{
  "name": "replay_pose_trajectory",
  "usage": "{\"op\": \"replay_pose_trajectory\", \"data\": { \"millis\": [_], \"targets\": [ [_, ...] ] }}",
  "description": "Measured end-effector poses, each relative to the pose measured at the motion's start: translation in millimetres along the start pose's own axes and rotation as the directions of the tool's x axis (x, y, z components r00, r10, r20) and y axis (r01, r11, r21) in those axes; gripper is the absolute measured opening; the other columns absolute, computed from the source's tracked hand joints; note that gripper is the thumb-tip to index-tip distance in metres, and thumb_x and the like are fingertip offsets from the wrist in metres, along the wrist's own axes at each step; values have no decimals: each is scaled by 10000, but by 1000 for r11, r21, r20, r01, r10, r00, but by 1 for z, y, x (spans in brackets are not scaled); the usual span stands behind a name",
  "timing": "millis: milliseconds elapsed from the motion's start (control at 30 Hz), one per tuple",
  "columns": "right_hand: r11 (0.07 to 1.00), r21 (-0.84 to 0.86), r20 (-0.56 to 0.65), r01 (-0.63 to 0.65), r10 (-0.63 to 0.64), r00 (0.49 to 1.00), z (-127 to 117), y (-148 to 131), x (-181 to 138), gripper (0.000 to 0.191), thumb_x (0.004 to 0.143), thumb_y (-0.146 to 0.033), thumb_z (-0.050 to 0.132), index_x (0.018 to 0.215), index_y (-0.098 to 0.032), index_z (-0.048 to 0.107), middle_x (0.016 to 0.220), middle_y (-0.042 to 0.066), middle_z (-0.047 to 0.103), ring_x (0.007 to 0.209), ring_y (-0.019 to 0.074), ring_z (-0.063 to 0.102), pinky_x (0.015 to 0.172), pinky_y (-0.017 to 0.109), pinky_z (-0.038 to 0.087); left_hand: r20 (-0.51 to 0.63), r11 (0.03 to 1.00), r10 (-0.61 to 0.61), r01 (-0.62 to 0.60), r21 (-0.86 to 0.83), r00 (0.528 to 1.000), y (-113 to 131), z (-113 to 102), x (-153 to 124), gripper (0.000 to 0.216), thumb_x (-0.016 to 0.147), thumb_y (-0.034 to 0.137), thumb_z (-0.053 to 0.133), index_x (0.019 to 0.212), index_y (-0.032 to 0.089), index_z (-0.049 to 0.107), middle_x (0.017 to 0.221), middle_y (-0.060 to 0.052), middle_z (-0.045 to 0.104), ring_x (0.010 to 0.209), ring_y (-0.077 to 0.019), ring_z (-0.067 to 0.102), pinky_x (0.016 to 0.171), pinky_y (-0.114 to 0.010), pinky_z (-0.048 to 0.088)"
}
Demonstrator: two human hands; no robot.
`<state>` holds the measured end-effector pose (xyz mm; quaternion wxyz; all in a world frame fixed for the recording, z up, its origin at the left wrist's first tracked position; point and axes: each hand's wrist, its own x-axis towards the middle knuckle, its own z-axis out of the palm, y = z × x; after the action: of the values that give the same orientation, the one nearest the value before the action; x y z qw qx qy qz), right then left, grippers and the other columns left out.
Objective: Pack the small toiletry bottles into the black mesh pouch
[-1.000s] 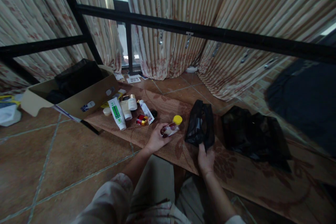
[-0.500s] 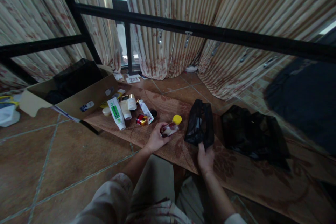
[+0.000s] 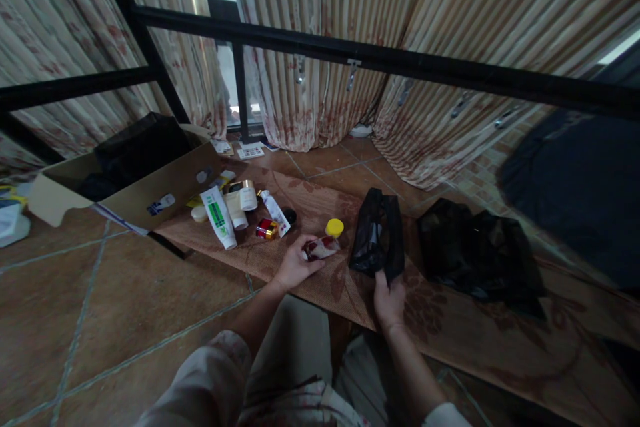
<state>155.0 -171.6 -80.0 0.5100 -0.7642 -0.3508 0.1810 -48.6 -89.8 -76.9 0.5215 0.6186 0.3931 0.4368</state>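
Observation:
My left hand (image 3: 295, 263) is closed around a small clear packet (image 3: 321, 247) with dark red contents; its exact kind is hard to make out. Just beyond the packet is a round yellow lid (image 3: 334, 227). My right hand (image 3: 390, 300) grips the near edge of a black plastic bag (image 3: 376, 230), which stands with its mouth open on the cloth-covered bench (image 3: 345, 287). To the left of my left hand lie a red jar with a gold lid (image 3: 267, 228), a slim white tube (image 3: 275, 212) and a white-and-green tube (image 3: 219, 217).
A cardboard box (image 3: 165, 190) holding black plastic stands at the bench's left end, beside white bottles (image 3: 247, 197). More black bags (image 3: 480, 253) lie to the right. A black metal rail (image 3: 320, 40) crosses before the curtains (image 3: 310, 100). Tiled floor (image 3: 125, 300) lies left.
Both hands keep their holds on the packet and the black bag. The view has shifted slightly, moving everything a little to the left; otherwise little differs.

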Motion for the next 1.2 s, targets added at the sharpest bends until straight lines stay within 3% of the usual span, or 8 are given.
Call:
{"op": "replay_pose_trajectory", "data": {
  "millis": [300,533,867,1033,1200],
  "targets": [
    [998,-24,18,52,-52,998,-2,3,2,588,770,-528,480,1137,-81,591,1172,185,601,1152,283,502,960,374,353,-20,1000,28,-28,-4,999,-18,-2,3,545,595,234,746,1090,188,524,1046,-51,583,951,-176,573,866,-332,438],
    [995,-13,21,94,-94,995,-1,5,3,534,776,-511,474,1080,-95,615,1098,168,641,1121,270,527,953,371,363,-6,999,42,-42,13,999,-17,-4,3,521,600,244,749,1074,185,542,1005,-48,599,925,-175,571,841,-313,436],
    [998,-23,16,59,-59,998,-1,5,2,548,769,-525,478,1092,-104,614,1078,165,650,1132,271,522,957,376,360,-3,999,2,-2,-51,1000,-17,-3,3,517,600,232,745,1073,186,540,1026,-50,598,915,-170,574,828,-302,433],
    [997,-42,20,62,-62,998,-2,6,3,552,767,-530,473,1060,-88,625,1058,178,655,1120,279,529,945,374,367,-4,993,-54,53,-103,999,-7,-2,2,518,583,216,750,1058,185,546,971,-36,621,842,-153,582,770,-280,440],
    [998,-40,36,40,-39,999,-2,5,2,561,771,-539,469,1075,-93,623,1102,177,639,1104,284,541,936,376,372,-87,974,-121,101,-203,989,3,-5,3,437,561,199,762,964,172,596,799,13,623,723,-118,562,711,-250,433]
  ]
}}
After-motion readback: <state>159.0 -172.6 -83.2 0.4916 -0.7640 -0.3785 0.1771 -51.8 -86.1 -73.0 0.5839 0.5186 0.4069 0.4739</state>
